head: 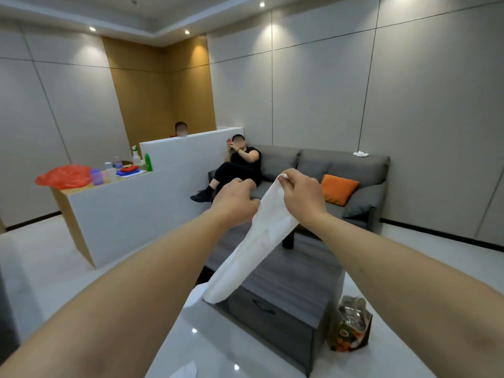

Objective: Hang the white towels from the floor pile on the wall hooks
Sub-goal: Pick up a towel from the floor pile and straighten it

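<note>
Landmark: grey sofa (pixel 313 170), against the far wall; every place below is read from it.
Bench (pixel 114 211): well left of the sofa, white-fronted; carries a red plastic bag (pixel 65 175) and a cluster of bottles and cloths, apparently cleaning supplies parked out of the way.
Left hand (pixel 234 203): in front of the sofa's left end, fingers curled in and touching the towel's left edge; whether it truly pinches the cloth cannot be told.
White towel (pixel 253 241): in front of the sofa, lifted off the floor, hanging long and narrow toward the near left, raised probably to find an edge for hooking.
Right hand (pixel 302 195): in front of the sofa's middle, fingers pinching the towel's top corner and carrying its weight.
Grey drawer unit (pixel 278 309): near side of the sofa, under the towel's tail.
Snack bag (pixel 350 323): on the floor, beside that unit.
Wall hooks: none in view; hanging is judged not yet begun.
</note>
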Demonstrator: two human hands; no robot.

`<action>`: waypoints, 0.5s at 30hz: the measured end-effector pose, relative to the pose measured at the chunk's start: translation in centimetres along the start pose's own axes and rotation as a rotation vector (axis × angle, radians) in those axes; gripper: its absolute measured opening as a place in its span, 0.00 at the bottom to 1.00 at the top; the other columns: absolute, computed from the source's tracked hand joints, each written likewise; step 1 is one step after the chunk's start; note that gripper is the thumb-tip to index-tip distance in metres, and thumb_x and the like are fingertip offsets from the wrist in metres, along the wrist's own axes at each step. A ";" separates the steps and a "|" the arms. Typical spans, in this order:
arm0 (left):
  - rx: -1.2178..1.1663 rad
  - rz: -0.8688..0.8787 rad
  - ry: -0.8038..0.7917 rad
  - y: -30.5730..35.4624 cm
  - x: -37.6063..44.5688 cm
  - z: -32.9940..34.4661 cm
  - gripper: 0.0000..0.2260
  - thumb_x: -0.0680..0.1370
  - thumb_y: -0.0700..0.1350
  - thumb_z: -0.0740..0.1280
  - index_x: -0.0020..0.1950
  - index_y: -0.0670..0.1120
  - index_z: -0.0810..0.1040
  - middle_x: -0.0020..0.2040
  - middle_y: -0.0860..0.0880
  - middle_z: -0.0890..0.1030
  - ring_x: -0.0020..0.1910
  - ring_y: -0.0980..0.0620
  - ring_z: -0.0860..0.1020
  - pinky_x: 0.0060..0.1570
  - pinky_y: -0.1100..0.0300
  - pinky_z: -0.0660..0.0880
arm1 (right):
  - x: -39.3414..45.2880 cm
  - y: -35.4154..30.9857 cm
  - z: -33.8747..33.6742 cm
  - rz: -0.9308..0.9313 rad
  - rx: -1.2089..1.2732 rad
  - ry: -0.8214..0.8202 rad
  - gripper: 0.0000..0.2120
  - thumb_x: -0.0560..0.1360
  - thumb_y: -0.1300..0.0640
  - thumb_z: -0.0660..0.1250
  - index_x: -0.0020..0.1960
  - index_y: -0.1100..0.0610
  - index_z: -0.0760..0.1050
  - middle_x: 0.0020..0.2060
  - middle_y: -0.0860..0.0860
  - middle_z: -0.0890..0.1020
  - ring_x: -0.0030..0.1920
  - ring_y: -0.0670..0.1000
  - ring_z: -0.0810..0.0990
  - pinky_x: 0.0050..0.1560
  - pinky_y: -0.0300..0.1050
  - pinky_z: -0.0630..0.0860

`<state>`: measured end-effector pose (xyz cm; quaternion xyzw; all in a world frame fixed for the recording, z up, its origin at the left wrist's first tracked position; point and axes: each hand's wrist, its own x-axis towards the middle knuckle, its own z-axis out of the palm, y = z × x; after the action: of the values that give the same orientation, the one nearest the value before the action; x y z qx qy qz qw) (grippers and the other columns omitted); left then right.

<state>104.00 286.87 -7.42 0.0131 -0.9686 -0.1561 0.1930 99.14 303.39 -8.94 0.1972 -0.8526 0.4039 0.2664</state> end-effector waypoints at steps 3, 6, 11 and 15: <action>0.011 0.036 -0.014 3.4 1.5 2.2 0.17 0.77 0.52 0.64 0.64 0.47 0.74 0.58 0.48 0.74 0.59 0.46 0.72 0.56 0.52 0.73 | 0.3 3.8 -2.4 0.048 0.003 0.018 0.10 0.82 0.51 0.59 0.53 0.51 0.78 0.40 0.53 0.82 0.43 0.56 0.78 0.41 0.51 0.74; -0.006 0.082 -0.053 6.3 2.9 4.3 0.18 0.78 0.51 0.63 0.67 0.47 0.73 0.61 0.48 0.74 0.60 0.47 0.72 0.56 0.53 0.72 | 0.5 7.1 -4.0 0.096 -0.016 0.026 0.10 0.83 0.51 0.58 0.53 0.51 0.78 0.41 0.52 0.82 0.43 0.55 0.77 0.42 0.52 0.75; -0.035 0.157 -0.084 9.8 6.2 7.7 0.19 0.78 0.50 0.64 0.68 0.48 0.73 0.62 0.45 0.74 0.63 0.45 0.72 0.60 0.54 0.70 | 1.1 11.7 -5.2 0.137 -0.031 0.047 0.10 0.82 0.49 0.59 0.51 0.50 0.78 0.42 0.52 0.82 0.44 0.56 0.78 0.44 0.55 0.76; -0.061 0.181 -0.083 11.8 10.0 10.5 0.18 0.77 0.51 0.65 0.66 0.47 0.74 0.60 0.45 0.75 0.61 0.45 0.73 0.57 0.54 0.71 | 2.7 15.2 -5.4 0.158 -0.084 0.049 0.11 0.83 0.49 0.59 0.51 0.51 0.78 0.41 0.53 0.82 0.44 0.56 0.77 0.43 0.54 0.77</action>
<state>91.20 300.36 -9.30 -0.0866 -0.9678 -0.1680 0.1663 90.30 316.43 -13.27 0.1083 -0.8750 0.3922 0.2624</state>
